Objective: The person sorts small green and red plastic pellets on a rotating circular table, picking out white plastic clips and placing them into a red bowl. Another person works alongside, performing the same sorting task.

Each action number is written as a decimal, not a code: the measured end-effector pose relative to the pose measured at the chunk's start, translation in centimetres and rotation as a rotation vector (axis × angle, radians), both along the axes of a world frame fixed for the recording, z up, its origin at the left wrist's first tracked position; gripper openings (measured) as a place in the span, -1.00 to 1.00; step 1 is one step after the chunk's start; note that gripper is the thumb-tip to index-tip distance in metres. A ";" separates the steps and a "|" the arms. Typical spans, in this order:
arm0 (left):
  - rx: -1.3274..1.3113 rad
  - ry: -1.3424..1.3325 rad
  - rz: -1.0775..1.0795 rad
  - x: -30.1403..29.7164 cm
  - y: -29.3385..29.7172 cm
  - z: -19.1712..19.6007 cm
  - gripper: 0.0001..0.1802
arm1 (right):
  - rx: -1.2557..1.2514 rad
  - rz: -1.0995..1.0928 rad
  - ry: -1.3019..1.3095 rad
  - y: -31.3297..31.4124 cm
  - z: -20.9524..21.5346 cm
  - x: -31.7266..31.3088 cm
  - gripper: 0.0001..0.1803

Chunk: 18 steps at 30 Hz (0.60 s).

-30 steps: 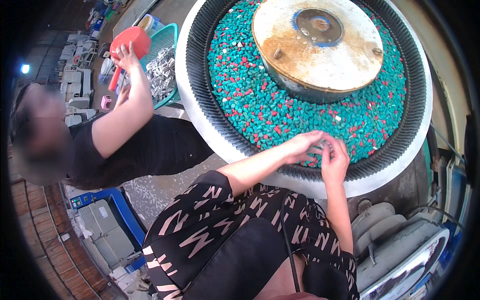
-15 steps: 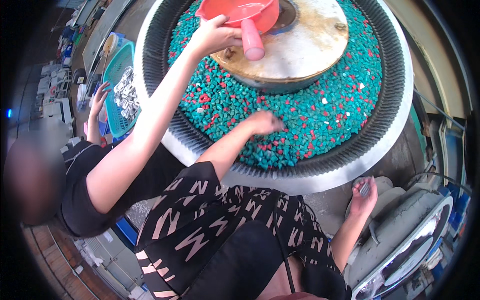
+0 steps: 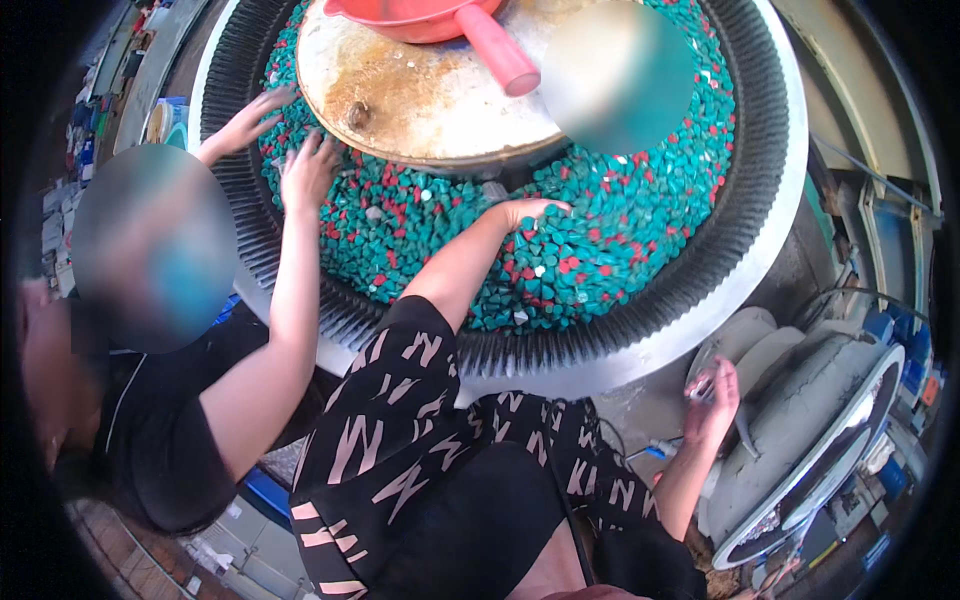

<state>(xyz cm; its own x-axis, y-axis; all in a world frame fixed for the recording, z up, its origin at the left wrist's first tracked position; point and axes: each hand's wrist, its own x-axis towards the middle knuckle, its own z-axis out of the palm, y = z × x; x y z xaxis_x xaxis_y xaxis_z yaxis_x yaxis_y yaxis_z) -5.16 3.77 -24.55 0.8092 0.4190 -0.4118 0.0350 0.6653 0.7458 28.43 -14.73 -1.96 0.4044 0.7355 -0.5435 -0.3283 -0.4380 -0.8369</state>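
Note:
My left hand (image 3: 528,212) reaches into a round vibrating bowl (image 3: 590,385), among small green and red tumbling chips (image 3: 570,280). Its visible fingers are stretched out, and the rest is partly sunk in the chips. My right hand (image 3: 714,400) is held outside the bowl at the right, fingers curled around small silvery metal parts (image 3: 701,390). A co-worker's two hands (image 3: 308,172) are over the chips on the left side of the bowl. A red scoop (image 3: 400,18) with a thick pink handle (image 3: 497,52) rests on the bowl's stained central hub (image 3: 430,110).
A grey drum-like machine part (image 3: 800,420) stands at the right beside my right arm. The co-worker's arm (image 3: 262,385) and body are close on my left. A metal beam (image 3: 870,90) rises at the far right. A round blurred patch covers part of the hub and chips.
The co-worker has let go of the scoop, and both their hands are now at the chips. My left hand has moved slightly up and stays in the chips. My view has shifted.

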 end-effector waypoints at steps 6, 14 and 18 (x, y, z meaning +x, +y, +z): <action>0.228 0.261 -0.538 -4.4 1.5 11.1 -0.36 | 0.063 0.090 -0.158 0.5 0.9 1.8 -0.77; 0.437 0.715 -0.169 -13.5 -0.2 8.9 -0.61 | 0.116 0.062 -0.182 0.9 -0.7 0.4 -0.82; 1.053 0.833 -0.204 -11.5 -3.9 10.3 -0.40 | 0.100 0.050 -0.229 1.1 -0.5 -0.5 -0.80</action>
<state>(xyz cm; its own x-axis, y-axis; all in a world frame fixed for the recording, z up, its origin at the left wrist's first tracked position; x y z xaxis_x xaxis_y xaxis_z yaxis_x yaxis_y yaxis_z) -16.61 -0.08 -14.23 0.5643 0.7398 -0.3665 0.7499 -0.2738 0.6022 27.89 -13.62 -2.43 0.4702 0.8033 -0.3656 -0.1053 -0.3602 -0.9269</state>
